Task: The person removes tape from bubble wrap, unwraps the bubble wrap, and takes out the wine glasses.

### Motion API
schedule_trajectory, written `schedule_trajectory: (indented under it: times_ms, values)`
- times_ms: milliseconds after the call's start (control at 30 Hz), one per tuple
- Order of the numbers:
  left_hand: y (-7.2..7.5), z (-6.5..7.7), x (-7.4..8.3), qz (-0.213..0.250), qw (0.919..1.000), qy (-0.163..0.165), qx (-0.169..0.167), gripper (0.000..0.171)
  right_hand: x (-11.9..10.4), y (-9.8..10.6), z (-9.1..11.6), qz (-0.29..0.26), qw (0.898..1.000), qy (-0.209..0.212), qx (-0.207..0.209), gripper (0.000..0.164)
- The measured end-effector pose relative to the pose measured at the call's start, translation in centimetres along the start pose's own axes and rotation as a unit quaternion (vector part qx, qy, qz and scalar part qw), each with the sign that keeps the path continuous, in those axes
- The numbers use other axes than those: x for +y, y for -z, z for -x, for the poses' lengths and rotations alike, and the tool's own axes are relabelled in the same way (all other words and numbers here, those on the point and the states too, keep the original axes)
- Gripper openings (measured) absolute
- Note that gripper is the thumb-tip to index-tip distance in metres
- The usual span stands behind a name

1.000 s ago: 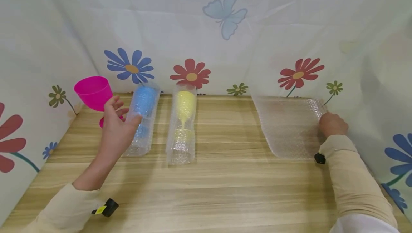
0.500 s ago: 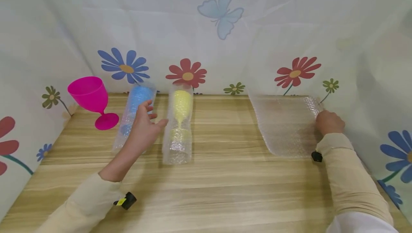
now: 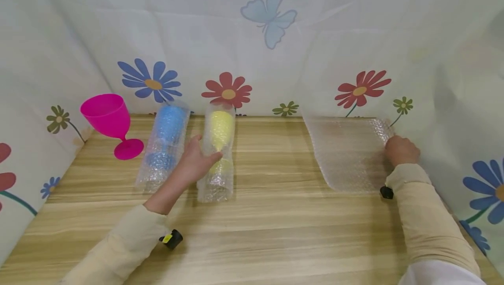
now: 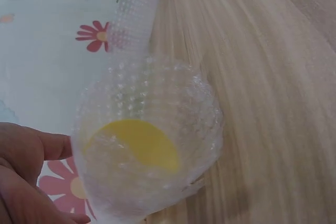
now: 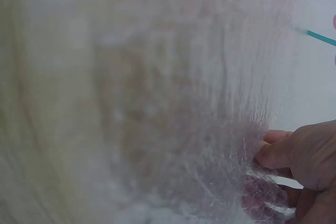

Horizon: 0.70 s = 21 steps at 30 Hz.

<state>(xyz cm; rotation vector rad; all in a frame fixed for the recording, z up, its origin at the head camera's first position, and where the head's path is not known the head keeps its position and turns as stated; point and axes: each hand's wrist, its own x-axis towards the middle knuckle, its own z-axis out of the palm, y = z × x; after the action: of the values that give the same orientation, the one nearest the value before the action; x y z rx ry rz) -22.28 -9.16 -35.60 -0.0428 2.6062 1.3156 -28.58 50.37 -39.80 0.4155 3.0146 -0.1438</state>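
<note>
While right hand (image 3: 402, 150) pinches bubblewrap (image 3: 346, 154), goblet (image 3: 221, 126) (yellow)

Flower-printed pale fabric (image 3: 189, 36) borders a wood-grain tabletop (image 3: 275, 232).

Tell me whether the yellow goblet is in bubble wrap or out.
In. The yellow goblet shows through the clear bubble wrap around it, which reaches past the goblet's rim in the head view.
</note>
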Motion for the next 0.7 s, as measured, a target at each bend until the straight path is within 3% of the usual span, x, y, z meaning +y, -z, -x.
schedule_trajectory:
  times_ms: [333,700]
  values:
    - [-1.2,-0.4,-0.9,0.000,0.9995,0.021,-0.023,0.089,0.1,-0.6,-0.1,0.001,1.000,0.002,0.012,0.026]
    - [-1.2,0.1,-1.0,0.018,0.9986,0.031,-0.039,0.091,-0.1,-0.5,0.4,0.005,1.000,0.017,0.021,0.023]
